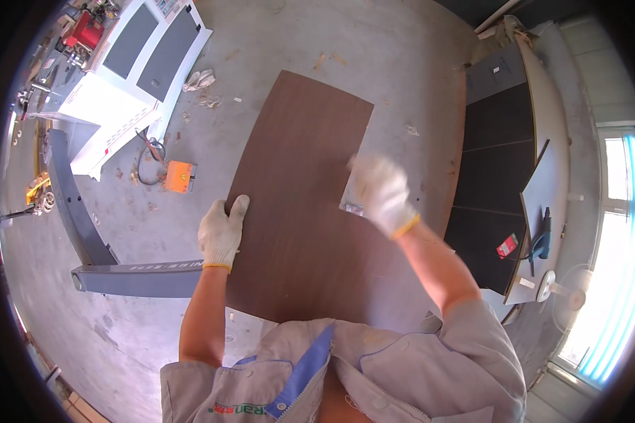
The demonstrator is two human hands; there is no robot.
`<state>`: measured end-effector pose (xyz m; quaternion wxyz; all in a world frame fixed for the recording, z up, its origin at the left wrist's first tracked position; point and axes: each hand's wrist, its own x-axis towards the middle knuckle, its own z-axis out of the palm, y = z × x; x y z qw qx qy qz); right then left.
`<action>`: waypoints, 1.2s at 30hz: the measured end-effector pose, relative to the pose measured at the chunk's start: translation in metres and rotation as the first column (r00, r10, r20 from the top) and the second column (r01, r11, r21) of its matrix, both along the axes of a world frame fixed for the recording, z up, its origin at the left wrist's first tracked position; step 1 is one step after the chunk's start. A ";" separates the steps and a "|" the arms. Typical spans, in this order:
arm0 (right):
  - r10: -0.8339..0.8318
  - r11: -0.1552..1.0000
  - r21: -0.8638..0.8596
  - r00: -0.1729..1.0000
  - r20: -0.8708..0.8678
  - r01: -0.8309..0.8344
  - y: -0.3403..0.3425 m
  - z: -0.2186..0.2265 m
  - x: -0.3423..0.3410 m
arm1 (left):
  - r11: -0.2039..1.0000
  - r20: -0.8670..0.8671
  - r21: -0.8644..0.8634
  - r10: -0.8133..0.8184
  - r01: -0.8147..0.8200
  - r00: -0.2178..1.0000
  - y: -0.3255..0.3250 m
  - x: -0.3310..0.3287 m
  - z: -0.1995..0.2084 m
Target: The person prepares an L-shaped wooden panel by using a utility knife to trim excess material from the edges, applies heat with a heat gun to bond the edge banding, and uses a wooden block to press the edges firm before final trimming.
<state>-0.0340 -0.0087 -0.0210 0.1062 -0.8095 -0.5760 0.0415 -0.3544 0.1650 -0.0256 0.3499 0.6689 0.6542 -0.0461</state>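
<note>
A large dark brown wood-grain panel (296,190) lies in front of me, reaching back toward my body. My left hand (222,229), in a white knit glove with a yellow cuff, grips its left edge, thumb on the top face. My right hand (382,190), gloved the same way, is over the panel's right edge, by a step cut into that side. Motion blurs its fingers, so I cannot make out whether it holds anything. Just below these fingers, a small pale, shiny piece (353,209) shows at the step's corner.
To the left, a grey metal beam frame (141,279) stands near an orange box (180,176) with a black cable. A white machine cabinet (123,92) is at the far left. On the right, dark panels (494,148) carry a drill-like tool (541,243); a fan (570,299) stands beyond.
</note>
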 end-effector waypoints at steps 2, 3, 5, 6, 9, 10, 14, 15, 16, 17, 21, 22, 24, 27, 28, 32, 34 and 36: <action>-0.299 0.954 0.026 0.953 0.051 0.298 0.045 -0.004 0.071 | 0.999 0.010 0.012 -0.037 0.036 0.999 -0.001 0.008 0.000; -0.432 0.901 0.078 0.900 0.055 0.428 0.060 -0.011 0.099 | 0.998 0.019 0.018 -0.066 0.066 0.998 -0.001 0.013 -0.002; -0.461 0.880 0.109 0.886 -0.043 0.463 0.076 -0.022 0.112 | 0.996 -0.005 0.029 -0.079 0.080 0.997 -0.002 0.013 -0.001; -0.481 0.857 0.138 0.867 -0.131 0.496 0.077 -0.023 0.114 | 0.995 -0.018 0.037 -0.090 0.090 0.996 -0.002 0.014 -0.001; -0.355 0.926 0.098 0.929 -0.100 0.364 0.044 -0.038 0.035 | 1.000 -0.027 0.012 -0.016 0.016 1.000 -0.001 0.003 -0.002; -0.278 0.956 0.070 0.956 -0.091 0.285 0.016 -0.043 0.001 | 1.000 -0.027 0.009 -0.016 0.016 1.000 -0.001 0.002 -0.002; 0.043 0.963 0.267 0.966 -0.253 0.027 -0.046 -0.032 -0.058 | 0.998 -0.029 0.037 -0.051 0.052 0.998 -0.002 0.004 0.008; 0.092 0.968 0.248 0.964 -0.250 -0.028 -0.042 -0.031 -0.044 | 0.998 -0.025 0.038 -0.053 0.054 0.998 -0.001 0.003 0.011; -0.051 0.994 0.092 0.985 -0.164 0.066 -0.020 -0.024 -0.022 | 0.997 -0.027 0.045 -0.055 0.056 0.998 0.000 0.002 0.008; -0.183 0.982 -0.058 0.982 -0.053 0.180 0.009 -0.015 0.011 | 0.997 -0.029 0.044 -0.061 0.062 0.998 0.000 0.002 0.002; -0.531 0.843 -0.101 0.847 -0.008 0.528 0.084 0.011 0.104 | 0.997 0.016 0.018 -0.080 0.080 0.997 -0.003 0.012 -0.002; -0.536 0.841 -0.099 0.844 -0.011 0.532 0.080 0.008 0.097 | 0.996 0.015 0.022 -0.085 0.085 0.996 -0.003 0.013 -0.001; -0.237 0.955 -0.155 0.964 0.124 0.255 0.063 -0.004 0.062 | 0.998 0.017 0.008 -0.056 0.056 0.998 -0.004 0.010 0.000; 0.108 0.963 -0.254 0.993 0.049 -0.092 -0.005 0.002 -0.047 | 0.998 -0.008 0.012 -0.055 0.055 0.998 -0.001 -0.003 -0.003; 0.204 0.975 -0.089 0.979 0.014 -0.202 -0.034 0.004 -0.075 | 0.999 -0.006 0.010 -0.054 0.054 0.999 0.000 -0.005 -0.005; 0.118 0.973 0.197 0.993 0.018 -0.119 -0.016 0.001 -0.020 | 0.998 -0.024 0.005 -0.057 0.057 0.998 0.002 0.001 -0.001; -0.284 0.959 0.020 0.958 0.021 0.284 0.036 0.011 0.047 | 0.998 -0.007 -0.017 -0.059 0.059 0.998 -0.002 0.010 0.000; -0.436 0.898 -0.061 0.900 0.006 0.436 0.069 0.013 0.087 | 0.996 -0.011 0.049 -0.079 0.080 0.997 -0.003 0.011 -0.002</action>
